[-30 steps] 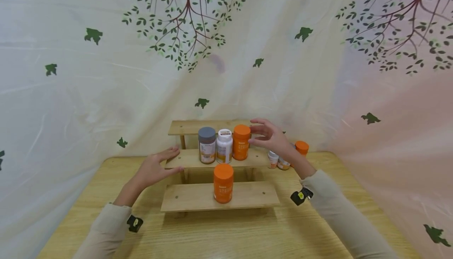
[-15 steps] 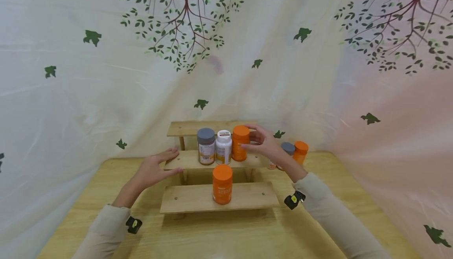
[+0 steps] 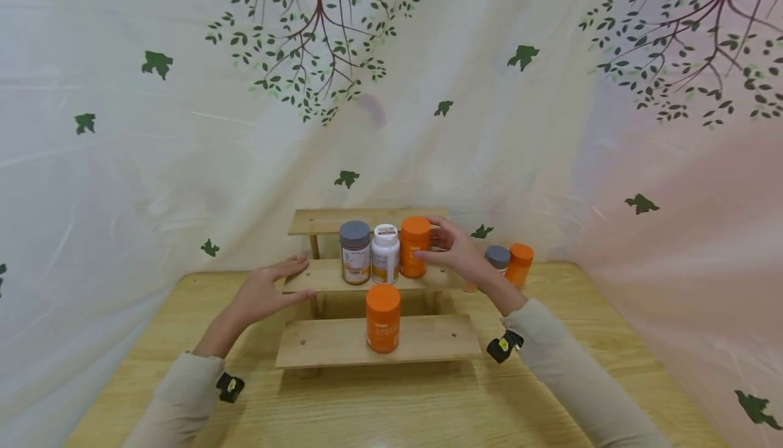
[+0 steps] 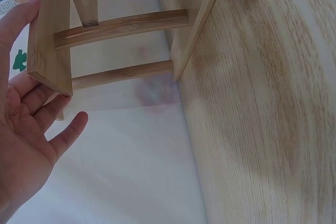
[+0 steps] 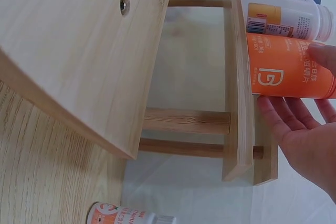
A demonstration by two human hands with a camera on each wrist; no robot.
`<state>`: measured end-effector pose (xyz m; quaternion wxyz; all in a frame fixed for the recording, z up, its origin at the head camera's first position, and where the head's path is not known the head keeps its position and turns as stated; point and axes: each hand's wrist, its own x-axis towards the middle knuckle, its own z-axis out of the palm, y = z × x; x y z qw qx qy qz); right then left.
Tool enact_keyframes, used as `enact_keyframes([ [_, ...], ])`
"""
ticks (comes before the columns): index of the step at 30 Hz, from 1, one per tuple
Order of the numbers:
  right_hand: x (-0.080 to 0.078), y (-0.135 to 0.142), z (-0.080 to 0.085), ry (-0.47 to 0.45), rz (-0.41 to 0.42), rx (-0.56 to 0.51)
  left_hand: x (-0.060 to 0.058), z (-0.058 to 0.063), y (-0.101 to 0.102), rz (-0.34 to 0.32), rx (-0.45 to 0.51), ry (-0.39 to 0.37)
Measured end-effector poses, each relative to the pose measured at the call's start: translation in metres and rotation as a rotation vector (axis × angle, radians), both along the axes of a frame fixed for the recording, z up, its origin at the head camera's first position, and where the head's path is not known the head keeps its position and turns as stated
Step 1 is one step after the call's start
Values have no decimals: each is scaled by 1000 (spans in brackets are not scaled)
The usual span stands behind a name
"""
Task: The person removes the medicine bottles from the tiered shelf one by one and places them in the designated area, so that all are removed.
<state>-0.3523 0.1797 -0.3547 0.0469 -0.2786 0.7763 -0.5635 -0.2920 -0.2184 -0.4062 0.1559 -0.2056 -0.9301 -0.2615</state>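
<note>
A three-tier wooden stand [image 3: 330, 221] is in front of me. At the left end of its middle shelf, my left hand [image 3: 263, 291] holds the board between thumb and fingers, as the left wrist view also shows. On that shelf stand a grey-capped jar [image 3: 355, 257], a white bottle [image 3: 385, 261] and an orange supplement bottle [image 3: 411, 257]. My right hand [image 3: 457, 252] grips this orange bottle, thumb on its front and the other fingers around its right side. It stands upright beside the white bottle. A second orange bottle [image 3: 383, 325] is alone on the lowest shelf.
On the wooden table [image 3: 391, 407], right of the stand, are another grey-capped jar [image 3: 497, 256] and orange bottle [image 3: 520, 264]. A small white-and-orange bottle [image 5: 121, 214] is partly behind my right forearm in the head view. A leaf-printed curtain [image 3: 257, 156] encloses the back and sides.
My right hand has moved left and closed around the orange bottle on the middle shelf. The left hand stays at the shelf's end.
</note>
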Motion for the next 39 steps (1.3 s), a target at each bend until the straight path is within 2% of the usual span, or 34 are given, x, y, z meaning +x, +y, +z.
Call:
enact_keyframes([
  [13,1,1,5,-34,-20,21,-2,1,0,-7,-8,7],
  [20,-2,2,5,-55,-25,40,0,-3,0,-6,13,-6],
  [25,-5,2,7,-84,-12,53,0,-6,-1,-3,27,-12],
  [34,-13,5,12,-72,24,98,0,-6,-4,4,24,-25],
  [39,-15,12,17,-98,47,58,-2,-4,-2,-7,22,-4],
])
